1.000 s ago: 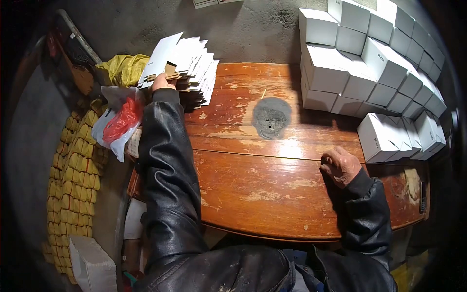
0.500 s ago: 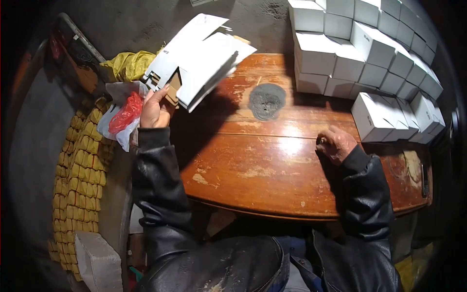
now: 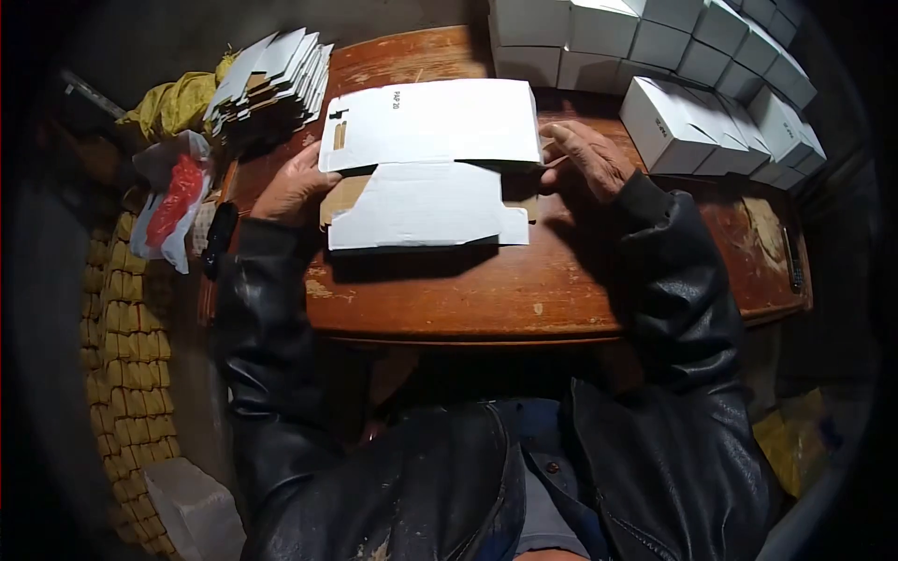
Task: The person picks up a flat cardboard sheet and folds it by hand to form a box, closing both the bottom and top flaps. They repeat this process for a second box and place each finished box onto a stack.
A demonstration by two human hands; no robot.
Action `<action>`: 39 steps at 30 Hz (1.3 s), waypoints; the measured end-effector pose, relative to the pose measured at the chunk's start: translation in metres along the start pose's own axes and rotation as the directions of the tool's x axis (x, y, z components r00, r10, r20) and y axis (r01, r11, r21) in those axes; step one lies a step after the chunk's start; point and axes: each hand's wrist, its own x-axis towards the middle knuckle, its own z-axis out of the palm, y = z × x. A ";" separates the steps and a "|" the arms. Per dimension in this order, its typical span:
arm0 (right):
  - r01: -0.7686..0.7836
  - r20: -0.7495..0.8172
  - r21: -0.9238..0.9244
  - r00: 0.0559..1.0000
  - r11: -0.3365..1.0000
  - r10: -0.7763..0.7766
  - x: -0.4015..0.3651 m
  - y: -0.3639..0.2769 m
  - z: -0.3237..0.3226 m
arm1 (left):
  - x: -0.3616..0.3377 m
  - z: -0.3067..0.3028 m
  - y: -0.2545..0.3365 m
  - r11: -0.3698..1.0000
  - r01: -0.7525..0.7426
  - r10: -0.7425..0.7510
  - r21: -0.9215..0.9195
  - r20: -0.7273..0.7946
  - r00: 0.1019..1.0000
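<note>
A white flat carton (image 3: pixel 440 122), partly unfolded, lies in front of me with brown inner flaps and small print on its upper panel. Its lower panel (image 3: pixel 421 210) points toward me. My left hand (image 3: pixel 292 185) grips the carton's left edge, with the thumb along the brown flap and the other fingers partly hidden. At the right edge, my right hand (image 3: pixel 591 161) has its fingers curled around the carton's side. Beyond my left hand, a stack of flat cartons (image 3: pixel 281 79) rests at the table's far left corner.
Folded white boxes (image 3: pixel 599 33) are piled at the back right, with more boxes (image 3: pixel 692 131) nearer on the wooden table (image 3: pixel 449 304). A plastic bag with red plastic (image 3: pixel 176 201) and a black object (image 3: pixel 221 238) sit at left. Yellow bundles (image 3: pixel 136 346) stand lower left.
The bundle of flat cartons has left my left hand and lies stacked at the far left. One carton is now between both hands; my right hand has moved from the tabletop to its edge.
</note>
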 end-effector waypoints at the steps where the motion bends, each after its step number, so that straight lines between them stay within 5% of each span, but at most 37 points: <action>1: -0.034 0.013 0.099 0.999 0.994 0.033 -0.001 -0.003 0.004 | 0.005 -0.006 0.001 1.000 0.015 -0.016 0.003 0.022 1.000; 11: -0.127 0.064 -0.085 0.989 0.988 0.133 0.012 -0.013 0.017 | 0.047 -0.044 0.000 0.969 0.100 -0.082 0.227 -0.088 0.993; 14: -0.059 0.003 -0.238 0.998 0.970 0.062 0.019 -0.009 0.023 | 0.045 -0.031 0.001 0.951 0.075 -0.036 0.301 -0.133 0.991; 16: -0.023 0.034 -0.130 0.999 0.991 0.028 0.021 -0.005 0.024 | 0.047 -0.034 -0.002 0.904 0.030 0.040 0.425 -0.156 0.987; 20: 0.087 0.057 -0.176 0.995 0.981 -0.078 0.018 -0.009 0.032 | 0.049 -0.027 -0.003 0.935 0.004 0.070 0.354 -0.197 0.978; 22: 0.219 0.069 -0.482 0.975 0.848 -0.212 0.021 -0.009 0.032 | 0.052 -0.031 -0.010 0.900 -0.034 0.112 0.434 -0.154 0.982; 24: 0.313 0.085 -0.769 0.914 0.558 -0.396 0.024 -0.007 0.036 | 0.051 -0.033 -0.013 0.883 -0.049 0.119 0.467 -0.123 0.985; 25: 0.354 0.139 -0.842 0.872 0.407 -0.470 0.027 -0.007 0.036 | 0.051 -0.033 -0.013 0.886 -0.044 0.108 0.462 -0.113 0.988; 28: 0.327 0.169 -0.903 0.866 0.278 -0.471 0.036 0.008 0.035 | 0.051 -0.034 -0.014 0.862 -0.029 0.110 0.506 -0.131 0.985; 32: 0.334 0.219 -0.915 0.883 0.227 -0.415 0.037 0.003 0.036 | 0.050 -0.023 -0.007 0.889 -0.049 0.164 0.455 -0.215 0.963; 35: 0.307 0.190 -0.894 0.919 0.327 -0.344 0.037 0.004 0.032 | 0.039 0.001 0.010 0.912 0.077 0.062 0.404 -0.321 0.945; 39: 0.367 0.225 -0.915 0.811 0.170 -0.540 0.043 0.004 0.032 | 0.044 -0.015 -0.001 0.934 0.022 0.066 0.358 -0.233 0.970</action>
